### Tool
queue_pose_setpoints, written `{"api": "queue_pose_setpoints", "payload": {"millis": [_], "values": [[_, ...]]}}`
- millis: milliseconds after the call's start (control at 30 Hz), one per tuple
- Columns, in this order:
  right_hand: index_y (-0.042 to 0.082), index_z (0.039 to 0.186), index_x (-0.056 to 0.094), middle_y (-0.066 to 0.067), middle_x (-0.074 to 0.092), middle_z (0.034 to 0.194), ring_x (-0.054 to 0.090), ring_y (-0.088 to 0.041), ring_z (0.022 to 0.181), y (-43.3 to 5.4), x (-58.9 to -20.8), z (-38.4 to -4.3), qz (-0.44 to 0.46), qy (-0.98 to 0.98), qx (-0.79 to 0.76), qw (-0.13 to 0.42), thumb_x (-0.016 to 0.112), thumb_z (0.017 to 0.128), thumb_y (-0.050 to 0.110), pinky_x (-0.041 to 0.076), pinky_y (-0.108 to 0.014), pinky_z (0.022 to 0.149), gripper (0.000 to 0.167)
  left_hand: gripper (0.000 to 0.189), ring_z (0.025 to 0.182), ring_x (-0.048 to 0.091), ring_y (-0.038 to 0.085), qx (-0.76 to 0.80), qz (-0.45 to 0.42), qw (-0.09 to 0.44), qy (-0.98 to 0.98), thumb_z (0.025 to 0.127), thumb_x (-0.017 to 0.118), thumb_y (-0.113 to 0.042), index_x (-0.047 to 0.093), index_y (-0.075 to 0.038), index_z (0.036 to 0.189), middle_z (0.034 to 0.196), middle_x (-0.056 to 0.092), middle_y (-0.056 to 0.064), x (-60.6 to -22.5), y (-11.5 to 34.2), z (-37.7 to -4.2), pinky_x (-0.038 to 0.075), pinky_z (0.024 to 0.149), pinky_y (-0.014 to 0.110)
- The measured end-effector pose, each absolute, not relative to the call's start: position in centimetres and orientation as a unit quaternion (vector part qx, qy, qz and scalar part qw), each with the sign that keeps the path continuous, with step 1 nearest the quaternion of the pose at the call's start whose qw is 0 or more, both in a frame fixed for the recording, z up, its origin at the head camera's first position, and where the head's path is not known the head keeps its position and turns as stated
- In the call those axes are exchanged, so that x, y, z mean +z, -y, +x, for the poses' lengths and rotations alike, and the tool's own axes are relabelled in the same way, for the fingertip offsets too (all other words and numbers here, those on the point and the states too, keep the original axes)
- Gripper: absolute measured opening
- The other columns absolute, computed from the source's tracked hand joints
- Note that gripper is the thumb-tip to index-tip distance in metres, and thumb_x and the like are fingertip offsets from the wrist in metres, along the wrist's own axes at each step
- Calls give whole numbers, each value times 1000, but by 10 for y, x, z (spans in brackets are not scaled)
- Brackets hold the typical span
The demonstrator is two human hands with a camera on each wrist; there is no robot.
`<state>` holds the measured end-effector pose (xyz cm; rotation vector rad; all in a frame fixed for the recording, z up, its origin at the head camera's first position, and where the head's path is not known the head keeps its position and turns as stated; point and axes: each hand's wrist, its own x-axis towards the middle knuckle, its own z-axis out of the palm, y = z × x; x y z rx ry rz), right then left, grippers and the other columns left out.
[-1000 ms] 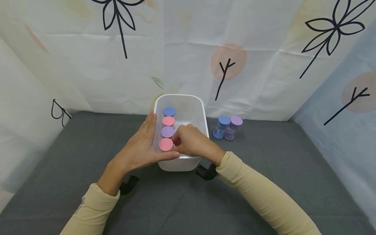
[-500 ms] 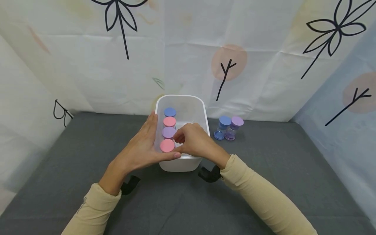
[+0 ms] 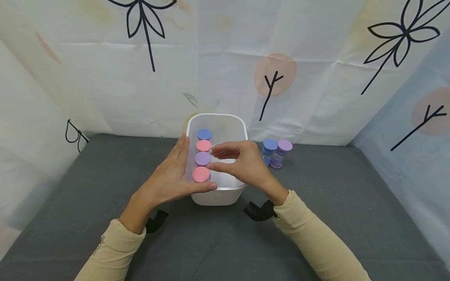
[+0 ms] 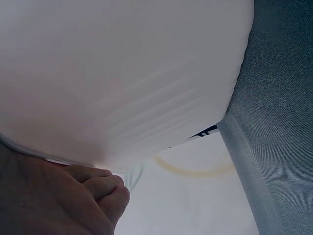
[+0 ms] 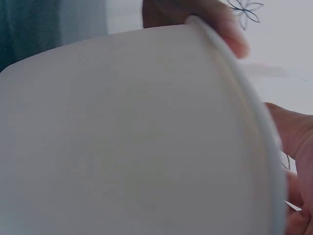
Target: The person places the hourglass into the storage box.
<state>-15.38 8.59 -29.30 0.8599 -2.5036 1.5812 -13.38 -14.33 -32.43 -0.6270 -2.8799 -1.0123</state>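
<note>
Right hand (image 3: 247, 162): one, over the right part of the bin; thumb and fingers apart, nothing visible between them. Thumb tip at the right edge of the row of jars, by the purple and near pink lids; contact cannot be told.

Left hand (image 3: 168, 175): one, along the bin's left side; fingers extended by the rim, thumb reaching over the near left corner.

Bin, white (image 3: 215, 197): one, on the grey cloth (image 3: 351, 218).

Jars in bin: four, along the left wall. Far to near: blue-lidded jar (image 3: 204, 134), far pink-lidded jar (image 3: 203, 146), purple-lidded jar (image 3: 202, 158), near pink-lidded jar (image 3: 200, 174).

Jars outside: blue jar (image 3: 270, 144) and purple jar (image 3: 284, 146), side by side, right of the bin.

Hazards, as judged: a thumb snagging a lid on lifting could tip that jar into its neighbours; a sideways sweep of the right hand could strike the right rim or knock the outside pair; uneven left-hand pressure could shift the bin and unsettle the row.
</note>
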Motion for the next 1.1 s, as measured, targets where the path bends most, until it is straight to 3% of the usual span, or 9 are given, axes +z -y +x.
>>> {"api": "queue_pose_setpoints", "payload": {"millis": [267, 833, 967, 1100], "values": [[-3, 116, 74, -13, 74, 110, 72, -23, 102, -107, -294, -144, 243, 764, 597, 31, 88, 77, 4, 56, -41, 90, 41, 139, 155, 2, 25, -329, -201, 18, 923, 71, 76, -75, -7, -10, 162, 169, -8, 3, -325, 143, -135, 22, 117, 60], [-6, 118, 72, -18, 73, 111, 73, -24, 100, -137, -296, -142, 209, 748, 626, 69, 83, 79, -4, 55, -38, 92, 40, 139, 155, 3, 25, -338, -206, 24, 918, 71, 77, -74, -8, -13, 163, 169, -6, 0, -327, 144, -135, 23, 116, 61], [-7, 118, 71, -19, 73, 111, 72, -29, 101, -147, -294, -147, 193, 744, 635, 82, 83, 79, -5, 56, -35, 89, 41, 140, 155, 3, 25, -338, -203, 23, 919, 70, 78, -74, -7, -12, 163, 169, -6, 1, -326, 144, -135, 23, 117, 60], [-10, 121, 68, -15, 74, 110, 73, -26, 101, -159, -295, -153, 170, 742, 642, 93, 84, 80, -4, 57, -32, 86, 44, 140, 155, 2, 25, -337, -202, 25, 919, 70, 78, -74, -6, -11, 163, 169, -6, 2, -326, 144, -134, 22, 117, 59]]}}
